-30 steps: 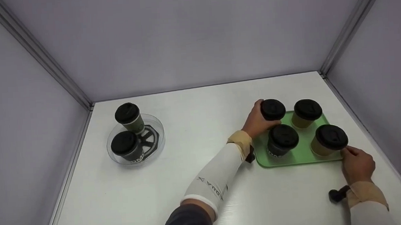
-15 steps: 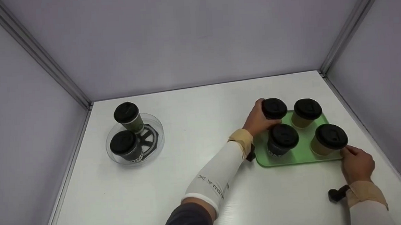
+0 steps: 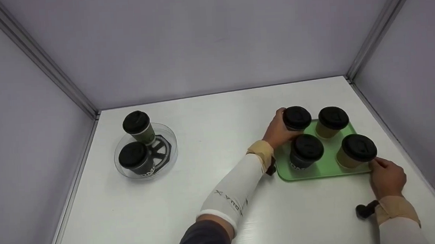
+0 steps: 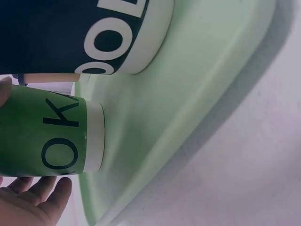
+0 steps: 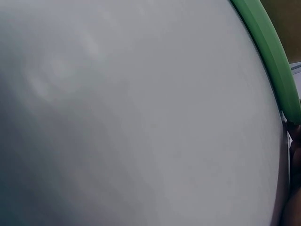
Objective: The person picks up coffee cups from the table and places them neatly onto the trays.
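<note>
My left hand (image 3: 280,133) grips a green paper cup (image 4: 61,129) with a black lid (image 3: 297,118) at the back left of a green tray (image 3: 328,171). In the left wrist view, the thumb and fingers lie on opposite sides of this cup, its white base at the tray surface. Just in front of it stands a dark cup (image 3: 302,161) with white letters. Two brown lidded cups stand on the tray's right half, a back one (image 3: 326,132) and a front one (image 3: 348,159). My right hand (image 3: 388,178) pinches the tray's front right corner; its fingertips are partly hidden.
At the left of the white table (image 3: 204,152), a round clear dish (image 3: 173,157) bears two lidded cups, a green one (image 3: 145,135) behind a dark one (image 3: 145,166). Grey walls (image 3: 213,40) enclose the table at the back and both sides.
</note>
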Demonstrator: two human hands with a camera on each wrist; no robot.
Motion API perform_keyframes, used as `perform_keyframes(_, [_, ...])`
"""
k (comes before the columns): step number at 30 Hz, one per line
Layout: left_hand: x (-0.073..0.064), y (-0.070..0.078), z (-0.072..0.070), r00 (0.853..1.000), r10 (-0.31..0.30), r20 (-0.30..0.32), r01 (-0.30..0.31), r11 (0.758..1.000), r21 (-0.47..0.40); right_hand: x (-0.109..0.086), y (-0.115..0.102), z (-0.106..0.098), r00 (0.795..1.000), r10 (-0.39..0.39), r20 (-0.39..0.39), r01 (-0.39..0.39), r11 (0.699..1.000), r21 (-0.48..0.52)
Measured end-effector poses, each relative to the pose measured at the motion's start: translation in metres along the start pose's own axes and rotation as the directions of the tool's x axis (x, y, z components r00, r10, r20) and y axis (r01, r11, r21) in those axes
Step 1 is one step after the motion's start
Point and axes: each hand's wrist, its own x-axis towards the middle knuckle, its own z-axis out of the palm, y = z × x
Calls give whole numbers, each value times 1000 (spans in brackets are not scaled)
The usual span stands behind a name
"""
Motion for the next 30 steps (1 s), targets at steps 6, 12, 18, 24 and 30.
perform_keyframes(6, [-2,-2,0,1000,18,-22,-18,1000,1,2,1,3,1000,4,7,-4,1000,5])
perform_keyframes(12, [-6,-4,-4,1000,-13,1,12,999,51,4,3,3,999,36,14,-36,999,21])
perform_keyframes(18, [-12,-2,-19,999,-26,25,25,999,42,5,-1,-2,1000,23,-13,-23,1000,13])
perform_keyframes(24, [-24,-6,-34,998,-53,24,52,998,20,5,-1,-4,999,44,-10,-44,999,12])
perform_keyframes(30, [-44,-10,-54,999,-53,-5,53,998,13,5,0,-4,1000,25,13,-25,1000,1])
